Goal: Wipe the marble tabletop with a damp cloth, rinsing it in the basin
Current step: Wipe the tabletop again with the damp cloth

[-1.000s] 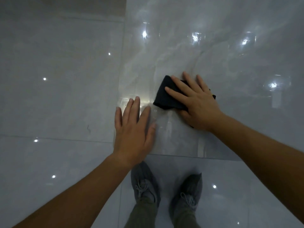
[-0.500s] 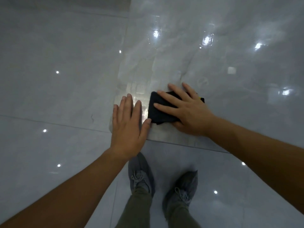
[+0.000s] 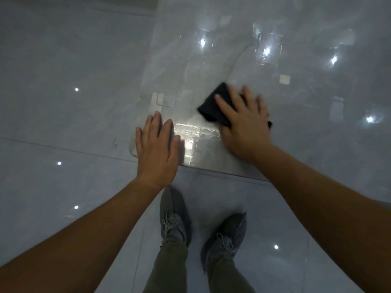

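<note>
While pressed flat (fingers spread), right hand [image 3: 243, 121] atop cloth [image 3: 213, 104].

Left hand [image 3: 157, 148] flat, fingers together — right hand [image 3: 243, 121] flat too, fingers spread, both forearms outstretched.

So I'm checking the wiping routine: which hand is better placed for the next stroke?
Right. The right hand already presses flat on the dark cloth on the tabletop; the left hand lies bare at the corner.
</note>
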### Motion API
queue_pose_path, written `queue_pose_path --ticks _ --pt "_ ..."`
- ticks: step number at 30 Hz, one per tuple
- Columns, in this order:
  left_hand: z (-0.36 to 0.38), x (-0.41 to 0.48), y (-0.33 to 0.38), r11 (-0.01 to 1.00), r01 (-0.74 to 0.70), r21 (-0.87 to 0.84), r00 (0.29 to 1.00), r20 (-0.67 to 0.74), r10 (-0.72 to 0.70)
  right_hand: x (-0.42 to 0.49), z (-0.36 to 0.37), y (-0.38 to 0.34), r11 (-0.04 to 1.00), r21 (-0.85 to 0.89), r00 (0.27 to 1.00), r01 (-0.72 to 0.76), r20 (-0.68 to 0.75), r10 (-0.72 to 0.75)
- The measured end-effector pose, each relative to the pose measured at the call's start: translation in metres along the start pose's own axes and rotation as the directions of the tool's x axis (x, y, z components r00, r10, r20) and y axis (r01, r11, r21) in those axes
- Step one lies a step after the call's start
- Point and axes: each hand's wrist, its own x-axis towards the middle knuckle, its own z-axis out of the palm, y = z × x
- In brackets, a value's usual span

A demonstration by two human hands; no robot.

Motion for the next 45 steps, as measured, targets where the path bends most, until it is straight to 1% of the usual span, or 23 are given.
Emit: queue_pose_path --ticks 2,4,7,10,13,15,17,20,22,24,27,29,30,31,32,33,34,36,37,39,42,43,45 --pt "-0.002 0.000 0.002 0.999 0.014 -0.052 1.000 -0.008 -0.015 0.005 0.012 -0.022 0.981 -0.043 0.982 0.189 -0.003 -0.189" --pt "-0.004 -0.001 0.004 0.997 0.030 -0.067 1.000 0.007 -0.029 -0.001 0.021 -0.030 0.951 -0.071 0.953 0.302 0.002 -0.302" --pt "-0.006 0.001 0.010 1.000 0.024 -0.016 0.999 0.042 -0.023 -0.018 0.022 -0.015 0.921 -0.117 0.928 0.372 0.025 -0.371" --pt "-0.006 0.005 0.018 0.998 -0.063 0.022 0.994 0.085 0.061 -0.043 0.016 0.011 0.926 -0.140 0.936 0.352 0.069 -0.345" --pt "-0.001 0.008 0.035 0.982 -0.178 0.055 0.972 0.165 0.167 -0.069 0.004 0.042 0.974 -0.114 0.980 0.195 0.064 -0.188" --pt "0.003 0.012 0.048 0.970 -0.237 0.055 0.955 0.196 0.222 -0.084 -0.003 0.065 0.999 -0.051 1.000 0.002 0.028 0.000" --pt "0.006 0.019 0.060 0.967 -0.252 0.037 0.950 0.203 0.239 -0.095 -0.009 0.085 0.975 0.025 0.976 -0.219 -0.010 0.219" --pt "0.013 0.031 0.076 0.952 -0.302 0.037 0.933 0.217 0.288 -0.102 -0.015 0.110 0.863 0.145 0.863 -0.483 -0.085 0.497" --pt "0.017 0.036 0.084 0.927 -0.367 0.070 0.909 0.240 0.342 -0.101 -0.018 0.121 0.773 0.218 0.772 -0.596 -0.113 0.626" --pt "0.019 0.042 0.093 0.911 -0.402 0.090 0.893 0.258 0.369 -0.101 -0.022 0.127 0.712 0.280 0.711 -0.645 -0.123 0.692" --pt "0.019 0.047 0.116 0.895 -0.442 0.058 0.868 0.281 0.410 -0.106 -0.033 0.128 0.597 0.400 0.607 -0.695 -0.119 0.786" --pt "0.021 0.049 0.139 0.879 -0.476 0.024 0.843 0.297 0.448 -0.111 -0.048 0.130 0.525 0.505 0.548 -0.685 -0.117 0.828" --pt "0.021 0.050 0.154 0.882 -0.472 -0.014 0.834 0.316 0.452 -0.113 -0.058 0.131 0.454 0.619 0.512 -0.641 -0.096 0.854" --pt "0.021 0.050 0.172 0.899 -0.431 -0.077 0.832 0.351 0.429 -0.117 -0.069 0.133 0.341 0.739 0.468 -0.582 -0.039 0.883" --pt "0.021 0.050 0.191 0.926 -0.341 -0.163 0.836 0.398 0.377 -0.121 -0.079 0.136 0.204 0.834 0.428 -0.513 0.043 0.903" --pt "0.020 0.049 0.213 0.943 -0.203 -0.264 0.835 0.456 0.307 -0.127 -0.087 0.140 0.066 0.892 0.400 -0.448 0.134 0.907" --pt "0.019 0.047 0.237 0.928 -0.043 -0.369 0.817 0.522 0.245 -0.135 -0.094 0.146 -0.049 0.918 0.388 -0.394 0.215 0.896" --pt "0.018 0.039 0.285 0.841 0.205 -0.501 0.764 0.619 0.183 -0.154 -0.109 0.155 -0.193 0.928 0.400 -0.318 0.316 0.860" --pt "0.018 0.034 0.311 0.804 0.277 -0.525 0.732 0.658 0.177 -0.167 -0.119 0.161 -0.223 0.932 0.412 -0.286 0.330 0.849" --pt "0.018 0.023 0.357 0.763 0.375 -0.526 0.667 0.725 0.172 -0.192 -0.139 0.171 -0.202 0.941 0.465 -0.270 0.311 0.829" --pt "0.024 0.000 0.429 0.740 0.464 -0.486 0.553 0.812 0.186 -0.240 -0.172 0.193 0.019 0.945 0.576 -0.327 0.184 0.797" --pt "0.029 -0.009 0.454 0.746 0.476 -0.467 0.509 0.837 0.199 -0.259 -0.182 0.206 0.097 0.935 0.611 -0.342 0.143 0.778" --pt "0.043 -0.028 0.501 0.770 0.486 -0.414 0.416 0.884 0.214 -0.296 -0.203 0.230 0.209 0.914 0.688 -0.347 0.097 0.719"
